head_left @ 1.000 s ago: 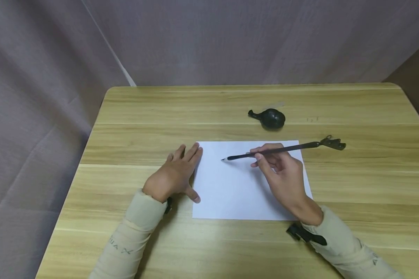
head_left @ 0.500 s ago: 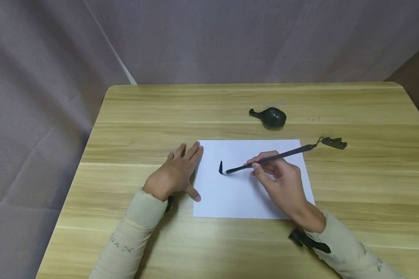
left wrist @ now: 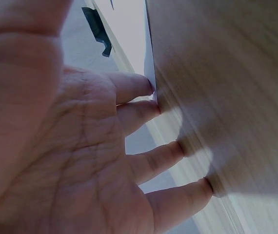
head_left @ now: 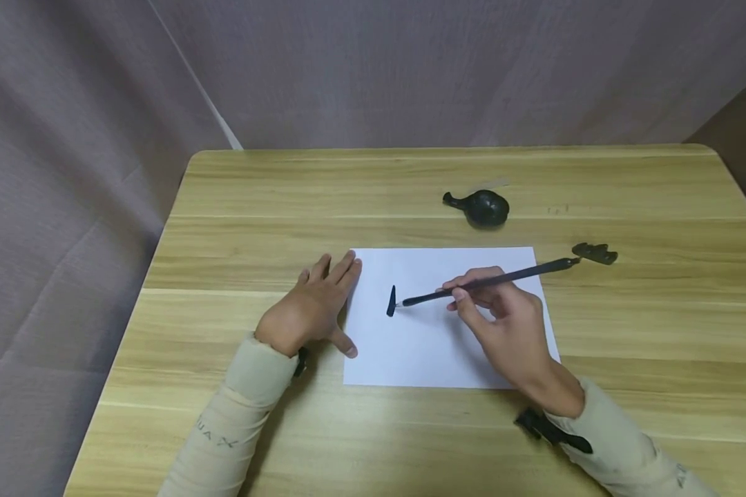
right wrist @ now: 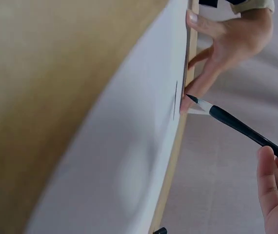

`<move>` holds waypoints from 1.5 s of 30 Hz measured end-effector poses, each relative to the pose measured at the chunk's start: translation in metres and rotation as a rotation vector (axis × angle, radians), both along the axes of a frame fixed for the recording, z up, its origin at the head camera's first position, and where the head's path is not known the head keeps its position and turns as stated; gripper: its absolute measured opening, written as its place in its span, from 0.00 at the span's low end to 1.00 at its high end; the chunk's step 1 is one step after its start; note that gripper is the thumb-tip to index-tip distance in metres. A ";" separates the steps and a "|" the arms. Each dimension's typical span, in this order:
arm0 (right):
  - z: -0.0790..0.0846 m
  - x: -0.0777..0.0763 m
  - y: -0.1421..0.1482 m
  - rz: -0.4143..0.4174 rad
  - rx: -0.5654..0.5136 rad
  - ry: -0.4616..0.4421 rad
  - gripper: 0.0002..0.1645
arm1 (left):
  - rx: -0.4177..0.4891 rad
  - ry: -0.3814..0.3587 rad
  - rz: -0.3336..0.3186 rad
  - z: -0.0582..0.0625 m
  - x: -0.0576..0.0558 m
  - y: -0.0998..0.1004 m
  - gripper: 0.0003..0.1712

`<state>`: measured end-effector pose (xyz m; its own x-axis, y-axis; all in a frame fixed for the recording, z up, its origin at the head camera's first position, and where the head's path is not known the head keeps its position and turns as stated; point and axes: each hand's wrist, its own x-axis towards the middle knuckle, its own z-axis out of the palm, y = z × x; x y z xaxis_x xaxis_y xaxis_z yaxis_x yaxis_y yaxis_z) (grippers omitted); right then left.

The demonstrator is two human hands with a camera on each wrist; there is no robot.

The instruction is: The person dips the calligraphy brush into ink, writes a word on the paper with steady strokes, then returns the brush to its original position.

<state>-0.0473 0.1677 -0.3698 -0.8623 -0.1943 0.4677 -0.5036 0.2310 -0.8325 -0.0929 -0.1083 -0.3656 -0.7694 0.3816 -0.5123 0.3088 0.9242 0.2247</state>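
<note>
My right hand pinches a black-handled writing brush between thumb and fingers, its handle slanting up to the right. A dark tag dangles from the handle's far end. The dark bristle tip stands apart from the paper in the right wrist view. Beneath it lies a white sheet of paper bearing one short, near-vertical black stroke. My left hand is spread flat at the sheet's left edge, thumb and index fingertips on the paper. In the left wrist view its other fingertips press the wooden tabletop.
Behind the sheet rests a shiny black gourd-shaped thing with a narrow neck. The wooden table has rounded back corners, and a grey curtain hangs along its back and left sides.
On the formerly blank paper a black stroke has appeared as the brush went downward. Since then the tip has shifted slightly up, away from the stroke's lower end. The left hand stays put.
</note>
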 end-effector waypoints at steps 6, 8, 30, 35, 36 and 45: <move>0.000 -0.011 0.001 -0.029 -0.030 0.008 0.10 | -0.002 -0.006 0.001 0.000 -0.001 0.000 0.88; -0.002 -0.013 0.000 -0.027 -0.044 0.010 0.10 | 0.000 -0.007 0.000 0.000 -0.001 0.000 0.87; -0.003 -0.008 0.008 -0.038 0.046 0.042 0.14 | -0.004 -0.014 0.000 0.001 -0.001 0.000 0.87; 0.000 -0.003 0.011 -0.052 0.077 0.044 0.14 | -0.018 -0.014 0.004 0.001 -0.002 0.000 0.87; 0.000 -0.002 0.012 -0.052 0.082 0.044 0.14 | -0.020 -0.014 0.003 0.001 -0.002 0.000 0.87; 0.003 0.002 0.013 -0.051 0.113 0.056 0.15 | -0.019 -0.005 -0.005 0.000 -0.002 0.000 0.87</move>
